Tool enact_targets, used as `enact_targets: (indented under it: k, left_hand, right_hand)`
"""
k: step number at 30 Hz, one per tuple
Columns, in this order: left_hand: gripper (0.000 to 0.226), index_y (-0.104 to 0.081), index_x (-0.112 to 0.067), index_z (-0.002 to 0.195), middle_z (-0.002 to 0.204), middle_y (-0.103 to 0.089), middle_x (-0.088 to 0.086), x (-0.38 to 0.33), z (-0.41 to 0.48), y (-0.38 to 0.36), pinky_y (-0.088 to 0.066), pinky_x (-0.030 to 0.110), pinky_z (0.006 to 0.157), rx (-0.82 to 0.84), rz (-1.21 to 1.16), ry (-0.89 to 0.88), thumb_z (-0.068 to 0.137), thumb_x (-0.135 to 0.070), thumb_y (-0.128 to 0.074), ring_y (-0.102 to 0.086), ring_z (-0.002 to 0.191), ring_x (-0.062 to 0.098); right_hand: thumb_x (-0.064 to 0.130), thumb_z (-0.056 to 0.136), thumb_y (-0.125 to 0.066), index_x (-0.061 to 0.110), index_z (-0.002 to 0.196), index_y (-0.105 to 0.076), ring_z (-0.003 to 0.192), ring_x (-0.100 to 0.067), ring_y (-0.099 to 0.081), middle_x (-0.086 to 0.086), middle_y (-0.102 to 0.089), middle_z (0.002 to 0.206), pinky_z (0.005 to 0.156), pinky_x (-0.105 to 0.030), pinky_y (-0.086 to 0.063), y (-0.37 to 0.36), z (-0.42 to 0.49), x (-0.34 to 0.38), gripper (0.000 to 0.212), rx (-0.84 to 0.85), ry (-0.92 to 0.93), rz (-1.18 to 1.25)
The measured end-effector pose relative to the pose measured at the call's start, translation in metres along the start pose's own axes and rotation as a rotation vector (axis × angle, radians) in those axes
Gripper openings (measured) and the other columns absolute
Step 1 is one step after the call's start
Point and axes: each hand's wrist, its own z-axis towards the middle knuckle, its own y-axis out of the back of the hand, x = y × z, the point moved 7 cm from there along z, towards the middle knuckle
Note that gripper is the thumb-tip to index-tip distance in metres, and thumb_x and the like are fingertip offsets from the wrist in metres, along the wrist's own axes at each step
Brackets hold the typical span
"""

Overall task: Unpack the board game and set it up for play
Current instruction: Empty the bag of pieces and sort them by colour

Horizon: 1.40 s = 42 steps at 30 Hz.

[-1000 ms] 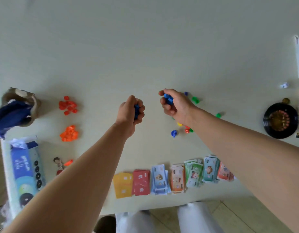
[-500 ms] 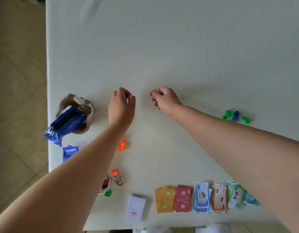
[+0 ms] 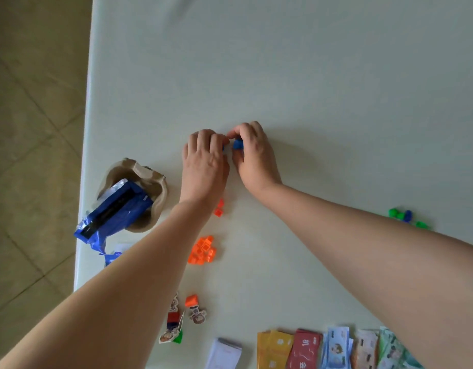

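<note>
My left hand (image 3: 203,163) and my right hand (image 3: 254,158) rest side by side on the pale table (image 3: 310,89), knuckles up. Small blue game pieces (image 3: 237,144) show between the right fingertips, and a sliver of blue peeks from the curled left fingers. A pile of orange pieces (image 3: 202,250) lies under my left forearm, with red pieces (image 3: 219,207) just below my left wrist. Stacks of cards and play money (image 3: 334,348) line the near edge. Cardboard character pawns (image 3: 182,319) lie near the front left.
A tan cup with a blue snack wrapper (image 3: 118,209) stands at the table's left edge, beside the tiled floor (image 3: 30,155). Green and blue pieces (image 3: 405,216) lie behind my right forearm. A white card deck (image 3: 224,354) sits at the front.
The view has swung left. Both hands moved leftward and came together, still holding blue pieces, and now sit just above the red pieces.
</note>
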Motion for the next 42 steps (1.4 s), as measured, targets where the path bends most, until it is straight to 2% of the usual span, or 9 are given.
enact_targets:
  k: [5, 10, 13, 17, 21, 24, 29, 36, 42]
  left_hand:
    - [0.036, -0.058, -0.005, 0.116, 0.116, -0.054, 0.014, 0.003, -0.005, 0.001, -0.04, 0.036, 0.089, 0.035, -0.05, -0.024, 0.082, -0.013, -0.06, -0.047, 0.109, 0.033]
    - [0.047, -0.055, -0.007, 0.123, 0.124, -0.051, 0.014, 0.002, -0.009, 0.006, -0.041, 0.039, 0.094, 0.079, -0.046, -0.04, 0.079, -0.019, -0.066, -0.046, 0.115, 0.034]
    - [0.059, -0.05, -0.009, 0.13, 0.13, -0.046, 0.014, 0.005, -0.012, 0.01, -0.039, 0.04, 0.095, 0.096, -0.003, 0.008, 0.076, -0.023, -0.069, -0.043, 0.118, 0.034]
    - [0.071, -0.043, -0.012, 0.136, 0.129, -0.038, 0.014, 0.014, -0.015, 0.016, -0.04, 0.039, 0.094, 0.085, -0.016, 0.163, 0.071, -0.023, -0.07, -0.04, 0.115, 0.031]
    - [0.072, -0.038, -0.015, 0.137, 0.125, -0.031, 0.01, 0.022, -0.018, 0.018, -0.042, 0.03, 0.073, 0.133, -0.129, 0.353, 0.071, -0.016, -0.068, -0.049, 0.094, 0.024]
    - [0.065, -0.04, -0.015, 0.135, 0.125, -0.033, 0.01, 0.022, -0.016, 0.016, -0.037, 0.028, 0.069, 0.155, -0.176, 0.398, 0.075, -0.011, -0.064, -0.046, 0.079, 0.023]
    - [0.053, -0.047, -0.015, 0.133, 0.124, -0.039, 0.012, 0.018, -0.007, 0.013, -0.036, 0.025, 0.077, 0.167, -0.23, 0.347, 0.082, -0.004, -0.057, -0.05, 0.087, 0.025]
    - [0.039, -0.057, -0.015, 0.124, 0.117, -0.044, 0.012, 0.022, -0.006, 0.018, -0.041, 0.028, 0.073, 0.168, -0.257, 0.303, 0.086, -0.008, -0.06, -0.056, 0.086, 0.028]
    - [0.044, -0.056, -0.02, 0.127, 0.12, -0.041, 0.01, 0.026, -0.015, 0.022, -0.045, 0.031, 0.071, 0.191, -0.202, 0.301, 0.087, -0.004, -0.057, -0.057, 0.084, 0.029]
  right_hand:
    - [-0.005, 0.074, -0.055, 0.003, 0.101, -0.063, 0.091, -0.033, -0.055, -0.015, -0.059, 0.096, 0.08, -0.032, -0.04, 0.001, -0.007, 0.001, 0.029, -0.026, 0.089, -0.059]
    - [-0.01, 0.068, -0.054, 0.003, 0.11, -0.062, 0.097, -0.032, -0.055, -0.013, -0.063, 0.103, 0.088, -0.033, -0.041, 0.008, -0.015, 0.006, 0.045, -0.013, 0.145, -0.061]
    - [-0.011, 0.067, -0.054, 0.002, 0.118, -0.06, 0.11, -0.032, -0.055, -0.013, -0.062, 0.119, 0.099, -0.037, -0.041, 0.009, -0.021, 0.006, 0.053, 0.021, 0.152, -0.058]
    - [-0.005, 0.068, -0.056, 0.007, 0.136, -0.048, 0.133, -0.03, -0.039, -0.014, -0.041, 0.145, 0.109, -0.037, -0.03, 0.016, -0.026, -0.005, 0.07, 0.059, 0.075, -0.109]
    - [0.002, 0.066, -0.062, 0.013, 0.144, -0.039, 0.122, -0.032, -0.04, -0.014, -0.037, 0.139, 0.099, -0.04, -0.039, 0.027, -0.03, -0.025, 0.081, 0.028, -0.084, -0.217]
    - [0.001, 0.071, -0.063, 0.009, 0.145, -0.034, 0.111, -0.031, -0.046, -0.015, -0.037, 0.127, 0.095, -0.036, -0.044, 0.027, -0.027, -0.032, 0.08, 0.046, -0.183, -0.144]
    - [-0.003, 0.077, -0.057, 0.007, 0.137, -0.046, 0.1, -0.036, -0.057, -0.018, -0.044, 0.124, 0.092, -0.039, -0.044, 0.016, -0.012, -0.02, 0.062, 0.088, -0.2, -0.089]
    - [-0.002, 0.081, -0.054, 0.009, 0.124, -0.058, 0.098, -0.037, -0.059, -0.017, -0.05, 0.117, 0.088, -0.038, -0.045, -0.014, -0.012, 0.017, 0.044, 0.194, -0.083, -0.032]
    - [-0.005, 0.082, -0.053, 0.01, 0.13, -0.054, 0.104, -0.033, -0.059, -0.015, -0.05, 0.122, 0.089, -0.028, -0.04, -0.016, -0.016, 0.015, 0.051, 0.211, -0.093, -0.023]
